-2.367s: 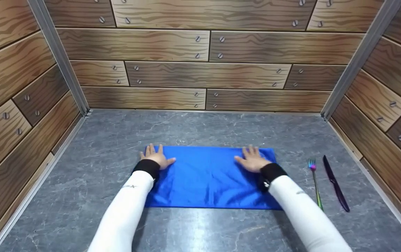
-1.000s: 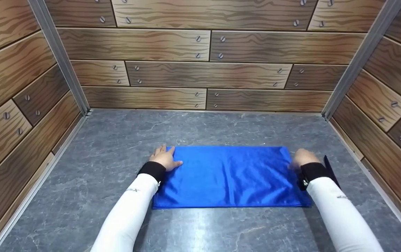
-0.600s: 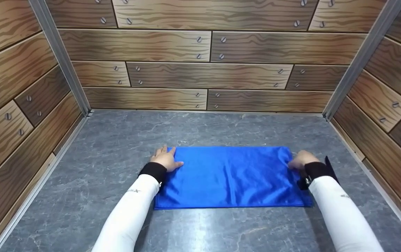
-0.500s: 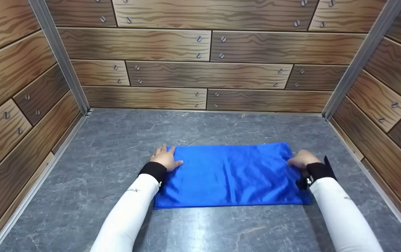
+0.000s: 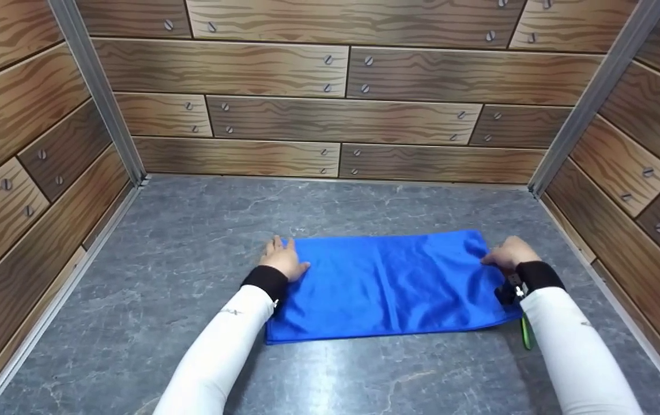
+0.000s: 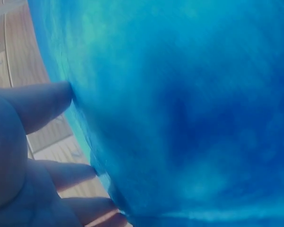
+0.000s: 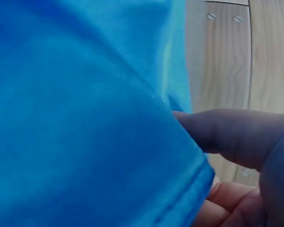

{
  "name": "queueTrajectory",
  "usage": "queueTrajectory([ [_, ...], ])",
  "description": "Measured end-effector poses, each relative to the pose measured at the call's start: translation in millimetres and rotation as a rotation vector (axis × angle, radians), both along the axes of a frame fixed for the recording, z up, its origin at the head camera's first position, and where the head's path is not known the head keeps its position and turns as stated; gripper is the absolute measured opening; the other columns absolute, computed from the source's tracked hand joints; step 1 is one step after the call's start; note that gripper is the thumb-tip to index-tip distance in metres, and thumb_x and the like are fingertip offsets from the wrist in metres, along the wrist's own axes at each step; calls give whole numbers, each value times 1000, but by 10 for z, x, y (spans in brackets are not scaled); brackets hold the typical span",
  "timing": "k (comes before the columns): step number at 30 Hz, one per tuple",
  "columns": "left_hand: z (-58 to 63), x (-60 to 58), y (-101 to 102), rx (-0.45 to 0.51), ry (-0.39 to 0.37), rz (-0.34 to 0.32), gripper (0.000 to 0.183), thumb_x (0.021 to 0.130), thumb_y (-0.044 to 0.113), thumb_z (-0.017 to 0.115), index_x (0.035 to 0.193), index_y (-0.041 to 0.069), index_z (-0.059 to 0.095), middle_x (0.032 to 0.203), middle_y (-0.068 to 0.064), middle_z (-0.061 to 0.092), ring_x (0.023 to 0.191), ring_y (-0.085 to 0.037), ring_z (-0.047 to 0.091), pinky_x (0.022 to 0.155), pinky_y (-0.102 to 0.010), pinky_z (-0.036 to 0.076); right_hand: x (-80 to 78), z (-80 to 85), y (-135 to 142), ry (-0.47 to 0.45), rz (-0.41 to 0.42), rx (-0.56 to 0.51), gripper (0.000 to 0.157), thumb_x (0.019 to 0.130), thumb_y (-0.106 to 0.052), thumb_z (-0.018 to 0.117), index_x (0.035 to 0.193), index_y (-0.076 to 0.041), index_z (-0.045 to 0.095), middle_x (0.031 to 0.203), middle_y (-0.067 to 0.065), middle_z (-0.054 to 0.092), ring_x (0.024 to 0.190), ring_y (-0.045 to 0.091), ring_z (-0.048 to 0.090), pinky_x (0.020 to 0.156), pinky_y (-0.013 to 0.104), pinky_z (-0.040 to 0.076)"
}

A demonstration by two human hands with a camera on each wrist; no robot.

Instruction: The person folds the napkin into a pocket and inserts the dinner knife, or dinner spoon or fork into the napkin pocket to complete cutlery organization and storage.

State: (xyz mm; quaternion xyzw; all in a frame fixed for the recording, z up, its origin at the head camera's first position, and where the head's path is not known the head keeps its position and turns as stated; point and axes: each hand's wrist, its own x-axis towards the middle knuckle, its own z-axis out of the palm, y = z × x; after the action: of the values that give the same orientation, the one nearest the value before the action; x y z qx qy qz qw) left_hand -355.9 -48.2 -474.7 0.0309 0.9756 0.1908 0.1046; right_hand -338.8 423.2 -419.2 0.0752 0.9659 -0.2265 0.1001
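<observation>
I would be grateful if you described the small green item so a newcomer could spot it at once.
On the grey surface, find the blue cloth whose right edge the right hand pinches. At the cloth's near right corner, beside the right white sleeve, shows the slim green item. Its bright green sets it apart from cloth, sleeve and surface.

Grey marbled worktop with a blue cloth spread on it
The creased cloth lies well in from the far edge, its long sides running roughly along it; by its near right corner, toward the worktop's right edge, lies a thin green handle, partly hidden.
</observation>
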Motion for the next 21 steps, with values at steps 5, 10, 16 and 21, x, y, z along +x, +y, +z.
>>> queueTrajectory([
  [5, -8, 19, 94, 21, -4, 29, 77, 106, 41, 58, 164, -1, 29, 172, -34, 17, 164, -46, 16, 131, -58, 28, -62, 283, -236, 109, 82, 13, 36, 89, -20, 69, 60, -18, 47, 61, -4, 49, 60, 15, 50, 61, 28, 41],
  [10, -33, -4, 132, 50, 52, 62, 76, 104, 39, 62, 161, -4, 34, 170, -36, 21, 163, -48, 17, 131, -58, 26, -83, 542, -767, 214, 194, 20, 29, 87, -19, 69, 67, -16, 48, 61, -8, 45, 57, 12, 46, 57, 28, 39],
  [16, 5, -7, 362, 372, 189, -18, 52, 105, 27, 62, 143, -8, 56, 150, -30, 58, 149, -44, 47, 124, -52, 40, -97, 650, -1593, 259, 354, 27, 21, 83, -14, 72, 68, -14, 57, 64, -6, 51, 60, 15, 50, 57, 28, 41],
  [21, 12, 32, 562, 1164, -185, -41, 62, 111, 47, 48, 136, -8, 61, 116, -20, 76, 113, -30, 75, 105, -45, 59, -107, 497, -2317, 288, 468, 33, 19, 84, -14, 73, 68, -8, 64, 64, -1, 55, 60, 18, 50, 58, 34, 43],
])
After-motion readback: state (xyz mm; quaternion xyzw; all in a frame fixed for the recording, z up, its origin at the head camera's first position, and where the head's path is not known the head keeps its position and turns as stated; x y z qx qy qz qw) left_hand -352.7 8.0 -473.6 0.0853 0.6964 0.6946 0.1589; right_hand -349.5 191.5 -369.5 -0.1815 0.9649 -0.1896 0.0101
